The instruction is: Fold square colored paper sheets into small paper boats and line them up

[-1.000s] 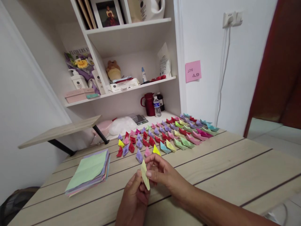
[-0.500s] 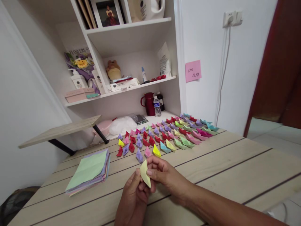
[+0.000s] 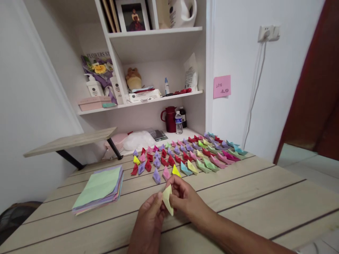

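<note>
A pale yellow folded paper piece (image 3: 167, 199) is held upright between both my hands over the wooden table (image 3: 251, 190). My left hand (image 3: 149, 224) pinches its lower left side with thumb and fingers. My right hand (image 3: 185, 200) grips its right side, fingers curled around it. Just beyond my hands lie rows of several small folded paper boats (image 3: 185, 157) in red, purple, pink, yellow, green and blue. A stack of coloured paper sheets (image 3: 99, 188), pale green on top, lies to the left.
A white shelf unit (image 3: 148, 102) stands behind the table with bottles, a red jug (image 3: 169, 119), a water bottle and boxes. A small wooden side shelf (image 3: 69, 141) juts out at left. A pink sticky note (image 3: 221, 86) and a cable hang on the right wall.
The view has shifted slightly down and right. My hands have turned the yellow paper piece a little and moved it slightly rightward; both hands still hold it.
</note>
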The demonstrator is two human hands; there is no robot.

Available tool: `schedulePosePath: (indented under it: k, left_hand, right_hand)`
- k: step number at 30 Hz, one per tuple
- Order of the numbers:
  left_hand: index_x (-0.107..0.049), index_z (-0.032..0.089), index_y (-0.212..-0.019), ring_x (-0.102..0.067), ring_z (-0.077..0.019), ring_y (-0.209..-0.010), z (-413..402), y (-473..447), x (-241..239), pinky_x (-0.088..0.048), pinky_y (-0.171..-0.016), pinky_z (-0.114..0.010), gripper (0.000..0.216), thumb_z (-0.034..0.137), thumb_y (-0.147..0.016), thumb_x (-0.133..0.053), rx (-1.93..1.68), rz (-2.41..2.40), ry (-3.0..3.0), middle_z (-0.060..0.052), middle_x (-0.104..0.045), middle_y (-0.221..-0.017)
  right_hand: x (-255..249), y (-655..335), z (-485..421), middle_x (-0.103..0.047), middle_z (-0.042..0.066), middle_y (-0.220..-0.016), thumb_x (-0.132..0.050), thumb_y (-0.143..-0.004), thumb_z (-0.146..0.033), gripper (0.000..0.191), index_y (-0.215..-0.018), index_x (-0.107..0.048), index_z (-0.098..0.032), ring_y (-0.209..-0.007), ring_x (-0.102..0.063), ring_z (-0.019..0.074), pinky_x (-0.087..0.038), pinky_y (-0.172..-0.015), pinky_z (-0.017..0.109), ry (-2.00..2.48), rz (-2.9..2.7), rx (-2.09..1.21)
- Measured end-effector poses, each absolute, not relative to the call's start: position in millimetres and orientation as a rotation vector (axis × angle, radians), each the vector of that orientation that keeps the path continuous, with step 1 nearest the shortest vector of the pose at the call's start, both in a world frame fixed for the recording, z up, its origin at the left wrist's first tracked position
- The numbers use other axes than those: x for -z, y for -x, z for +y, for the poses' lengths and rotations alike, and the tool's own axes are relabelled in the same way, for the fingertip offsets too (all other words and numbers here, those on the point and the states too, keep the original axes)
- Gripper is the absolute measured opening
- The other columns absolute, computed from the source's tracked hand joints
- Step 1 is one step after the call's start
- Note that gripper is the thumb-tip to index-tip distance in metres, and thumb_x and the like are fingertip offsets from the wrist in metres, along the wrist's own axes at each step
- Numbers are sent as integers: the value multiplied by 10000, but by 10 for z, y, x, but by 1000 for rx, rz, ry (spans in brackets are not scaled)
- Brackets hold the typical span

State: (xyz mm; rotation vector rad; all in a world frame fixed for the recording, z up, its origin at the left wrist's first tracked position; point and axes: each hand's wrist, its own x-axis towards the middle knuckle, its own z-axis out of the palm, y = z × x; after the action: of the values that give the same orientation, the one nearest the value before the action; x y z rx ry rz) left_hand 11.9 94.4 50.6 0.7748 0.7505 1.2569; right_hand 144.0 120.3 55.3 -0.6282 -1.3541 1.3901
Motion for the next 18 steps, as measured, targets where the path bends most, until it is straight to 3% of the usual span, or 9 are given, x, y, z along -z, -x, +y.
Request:
schedulePosePath:
  k: [3,7,11,14,18]
  left_hand:
    - [-730,137,-898,-642,-156,-815,891,-119,-501,-486,-812,-270,230,335,-790,-775,-1262,739,-764,-74,-723,-885]
    - [-713,161,-878,-664,-170,-781,818,-152,-406,-506,-771,-290,311,404,-719,-824,-1253,718,-654,-56,-722,-837]
    - [-701,193,-1024,-672,-228,-957,739,-200,-298,-515,-865,-354,465,511,-701,-803,-1236,733,-646,-91,-718,-1069]
    - [-658,203,-1158,-612,-276,-1114,594,-123,-269,-470,-980,-436,533,579,-781,-687,-1342,1069,-959,-121,-658,-1225]
    - [-599,242,-1199,-518,-270,-1224,285,88,-276,-395,-1062,-472,413,460,-850,-628,-1743,1770,-1770,-93,-581,-1283]
  right_hand:
    - [-542,-1475,1152,-430,-90,-606,-639,-754,-191,127,-833,-541,-209,-532,-377,90,-316,-501,202,681,-1425,-1308]
    - [-546,-1520,1047,-494,-49,-666,-586,-745,-93,110,-788,-620,-189,-599,-439,110,-334,-554,222,773,-1563,-1085]
    - [-540,-1540,995,-526,-31,-722,-523,-763,-57,171,-780,-622,-196,-632,-486,118,-366,-579,224,878,-1686,-791]
    - [-464,-1597,880,-510,-41,-667,-520,-781,-83,136,-733,-555,-206,-599,-479,122,-360,-545,219,981,-1717,-848]
    - [-289,-1782,505,-573,-32,-697,-518,-739,-47,173,-745,-536,-219,-622,-537,139,-357,-569,234,1171,-1915,-670]
